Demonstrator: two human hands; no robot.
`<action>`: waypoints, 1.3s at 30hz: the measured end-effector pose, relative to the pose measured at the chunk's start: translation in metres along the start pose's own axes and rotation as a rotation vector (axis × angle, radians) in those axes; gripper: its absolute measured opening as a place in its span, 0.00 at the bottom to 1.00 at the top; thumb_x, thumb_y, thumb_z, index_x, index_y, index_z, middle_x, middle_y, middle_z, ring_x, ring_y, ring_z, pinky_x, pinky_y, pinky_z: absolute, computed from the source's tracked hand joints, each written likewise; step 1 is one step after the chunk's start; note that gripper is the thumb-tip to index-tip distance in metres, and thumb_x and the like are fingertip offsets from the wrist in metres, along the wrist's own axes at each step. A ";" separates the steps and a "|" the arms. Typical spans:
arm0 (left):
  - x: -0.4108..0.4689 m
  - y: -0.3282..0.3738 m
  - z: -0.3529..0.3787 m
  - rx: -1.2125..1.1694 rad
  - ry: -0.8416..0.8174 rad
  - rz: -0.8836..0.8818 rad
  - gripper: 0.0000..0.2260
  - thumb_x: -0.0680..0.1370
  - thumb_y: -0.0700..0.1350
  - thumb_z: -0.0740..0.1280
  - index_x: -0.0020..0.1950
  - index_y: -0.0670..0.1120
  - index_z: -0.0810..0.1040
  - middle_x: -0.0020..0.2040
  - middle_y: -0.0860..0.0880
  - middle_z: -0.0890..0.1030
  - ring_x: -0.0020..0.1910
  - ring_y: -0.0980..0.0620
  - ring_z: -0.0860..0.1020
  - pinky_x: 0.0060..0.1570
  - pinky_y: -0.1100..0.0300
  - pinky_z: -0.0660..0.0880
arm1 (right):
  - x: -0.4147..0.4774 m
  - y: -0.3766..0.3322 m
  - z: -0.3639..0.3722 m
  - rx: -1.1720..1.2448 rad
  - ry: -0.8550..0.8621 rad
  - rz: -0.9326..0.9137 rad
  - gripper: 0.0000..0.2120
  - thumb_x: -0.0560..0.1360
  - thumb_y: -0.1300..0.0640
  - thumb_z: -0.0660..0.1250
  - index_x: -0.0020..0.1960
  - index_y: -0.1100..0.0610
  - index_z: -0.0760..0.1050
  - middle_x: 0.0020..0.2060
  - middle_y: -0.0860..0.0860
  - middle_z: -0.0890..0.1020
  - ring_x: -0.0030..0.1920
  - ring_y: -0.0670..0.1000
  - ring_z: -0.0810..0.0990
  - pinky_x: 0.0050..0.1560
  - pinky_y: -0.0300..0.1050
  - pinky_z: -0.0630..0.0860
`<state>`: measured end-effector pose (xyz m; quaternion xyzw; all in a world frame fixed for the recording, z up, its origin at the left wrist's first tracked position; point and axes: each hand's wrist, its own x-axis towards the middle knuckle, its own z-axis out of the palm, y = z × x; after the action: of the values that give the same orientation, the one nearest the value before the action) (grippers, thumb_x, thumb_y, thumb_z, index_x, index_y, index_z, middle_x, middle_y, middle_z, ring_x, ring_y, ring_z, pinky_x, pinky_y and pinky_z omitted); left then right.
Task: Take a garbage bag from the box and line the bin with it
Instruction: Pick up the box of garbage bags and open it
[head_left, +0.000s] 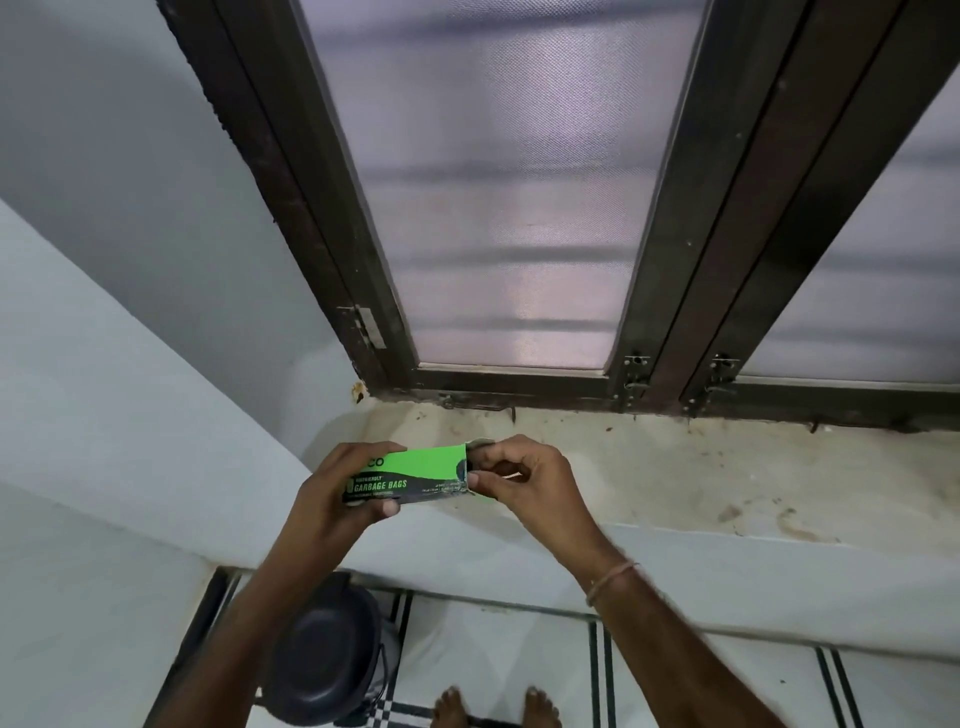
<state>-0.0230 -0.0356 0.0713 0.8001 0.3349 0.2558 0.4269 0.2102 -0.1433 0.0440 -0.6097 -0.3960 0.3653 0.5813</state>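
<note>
Two hands: left hand (337, 493) grips one garbage-bag box (415, 475), right hand (519, 475) pinches its end flap.

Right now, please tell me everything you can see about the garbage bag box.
The garbage bag box is a small, long carton, apparently cardboard, bright green on top and dark on its front, where "GARBAGE BAGS" is printed. It is held roughly level in the air above the stained window sill, touching nothing else. The left hand grips its left end, covering part of the print. The right hand pinches at its right end, which looks open; what the fingers hold is unclear.
</note>
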 end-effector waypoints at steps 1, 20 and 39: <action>-0.001 -0.001 0.002 -0.031 0.001 -0.010 0.22 0.72 0.43 0.75 0.66 0.53 0.80 0.61 0.53 0.80 0.59 0.52 0.81 0.55 0.62 0.79 | -0.002 -0.002 -0.001 -0.014 -0.009 -0.022 0.09 0.70 0.62 0.81 0.49 0.53 0.88 0.47 0.53 0.85 0.43 0.48 0.84 0.48 0.47 0.84; -0.011 -0.007 -0.002 -0.253 -0.071 -0.120 0.23 0.72 0.45 0.76 0.66 0.55 0.80 0.63 0.47 0.81 0.59 0.44 0.81 0.56 0.51 0.79 | -0.002 -0.013 0.000 -0.181 -0.029 -0.061 0.04 0.73 0.57 0.77 0.48 0.53 0.88 0.43 0.46 0.82 0.44 0.48 0.82 0.49 0.53 0.81; -0.010 0.001 0.004 -0.223 -0.049 -0.074 0.22 0.72 0.48 0.75 0.66 0.56 0.81 0.64 0.48 0.80 0.62 0.48 0.80 0.54 0.53 0.82 | -0.010 -0.024 0.001 -0.619 0.200 -0.309 0.08 0.70 0.52 0.74 0.36 0.50 0.77 0.35 0.42 0.77 0.34 0.43 0.70 0.39 0.46 0.63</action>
<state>-0.0266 -0.0451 0.0689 0.7409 0.3232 0.2560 0.5302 0.2037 -0.1517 0.0678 -0.7225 -0.5167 0.0744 0.4532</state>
